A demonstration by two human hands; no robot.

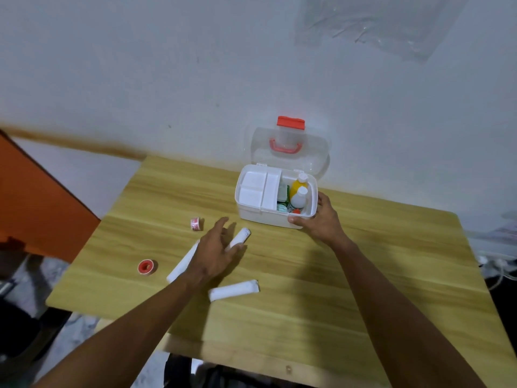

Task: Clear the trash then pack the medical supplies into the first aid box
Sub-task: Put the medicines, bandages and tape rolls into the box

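The white first aid box (268, 217) stands open at the back of the wooden table (363, 275), its clear lid (316, 155) leaning against the wall. Inside are a white tray (260, 189), a yellow bottle (297, 187), a white bottle (300, 198) and small packets. My right hand (319, 217) grips the box's front right corner. My left hand (215, 253) hovers with fingers spread over two white bandage rolls (240, 237) (180, 266). A third roll (233, 289) lies nearer me. A red tape spool (145, 266) and a small pink-patterned roll (196, 223) sit to the left.
A white wall rises directly behind the table, with a clear plastic sheet (377, 23) stuck on it. An orange surface (36, 205) stands to the left. White cables (498, 264) lie past the table's right edge.
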